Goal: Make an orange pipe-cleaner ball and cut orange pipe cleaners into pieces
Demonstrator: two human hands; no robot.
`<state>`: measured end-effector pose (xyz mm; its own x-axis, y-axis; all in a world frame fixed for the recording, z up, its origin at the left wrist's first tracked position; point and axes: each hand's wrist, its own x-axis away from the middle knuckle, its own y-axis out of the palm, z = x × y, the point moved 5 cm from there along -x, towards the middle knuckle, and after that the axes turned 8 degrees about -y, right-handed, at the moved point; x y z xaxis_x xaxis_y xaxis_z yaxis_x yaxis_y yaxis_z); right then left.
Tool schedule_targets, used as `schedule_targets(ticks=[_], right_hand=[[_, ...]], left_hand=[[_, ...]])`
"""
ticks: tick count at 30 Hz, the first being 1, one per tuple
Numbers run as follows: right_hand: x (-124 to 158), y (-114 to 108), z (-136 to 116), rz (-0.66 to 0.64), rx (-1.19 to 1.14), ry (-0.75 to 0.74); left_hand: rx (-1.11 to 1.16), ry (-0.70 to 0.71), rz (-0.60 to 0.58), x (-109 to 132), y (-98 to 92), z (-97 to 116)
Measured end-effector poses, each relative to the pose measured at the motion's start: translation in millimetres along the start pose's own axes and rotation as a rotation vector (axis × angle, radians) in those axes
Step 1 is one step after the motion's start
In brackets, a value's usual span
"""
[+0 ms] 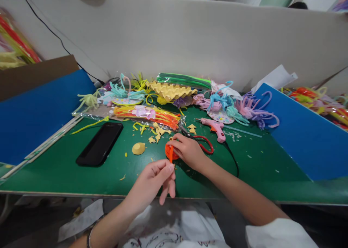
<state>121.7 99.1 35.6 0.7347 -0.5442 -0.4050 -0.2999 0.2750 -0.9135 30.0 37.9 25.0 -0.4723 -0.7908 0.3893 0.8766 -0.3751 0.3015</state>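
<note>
My left hand hangs over the front edge of the green table, thumb and forefinger pinched on the end of an orange pipe cleaner, the other fingers pointing down. My right hand rests on the table just beyond it, fingers curled round the coiled part of the same orange pipe cleaner. Red-handled scissors lie right behind my right hand. A small yellow dome-shaped piece sits to the left of the coil.
A black phone lies at the left. A pink glue gun with a black cord lies at the right. Piles of coloured pipe cleaners, a yellow egg tray and yellow scraps fill the back. Blue boards flank both sides.
</note>
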Motion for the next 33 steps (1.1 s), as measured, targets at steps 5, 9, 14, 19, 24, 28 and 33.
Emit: schedule_targets(ticks=[5, 9, 14, 19, 24, 28, 33], right_hand=[[-0.5, 0.0, -3.1, 0.010, 0.023, -0.027], [-0.1, -0.2, -4.0, 0.031, 0.008, -0.037], [0.9, 0.4, -3.2, 0.042, -0.003, -0.045], [2.3, 3.9, 0.7, 0.022, -0.058, -0.015], [3.2, 4.1, 7.3, -0.057, -0.224, 0.038], [2.9, 1.6, 16.9, -0.081, -0.414, 0.113], [1.6, -1.9, 29.7, 0.014, -0.627, 0.247]], left_hand=[[-0.015, -0.026, 0.026, 5.5, 0.8, 0.4], [-0.009, -0.010, 0.013, 9.4, 6.5, 4.0], [0.056, 0.041, 0.002, 10.4, 12.8, 3.5], [0.099, 0.109, -0.005, 7.6, 15.6, 0.7], [0.144, 0.195, 0.033, 4.5, 7.5, 7.3], [0.060, 0.204, 0.040, 2.3, -5.8, 18.5], [-0.093, 0.194, 0.063, 5.1, -18.5, 28.6]])
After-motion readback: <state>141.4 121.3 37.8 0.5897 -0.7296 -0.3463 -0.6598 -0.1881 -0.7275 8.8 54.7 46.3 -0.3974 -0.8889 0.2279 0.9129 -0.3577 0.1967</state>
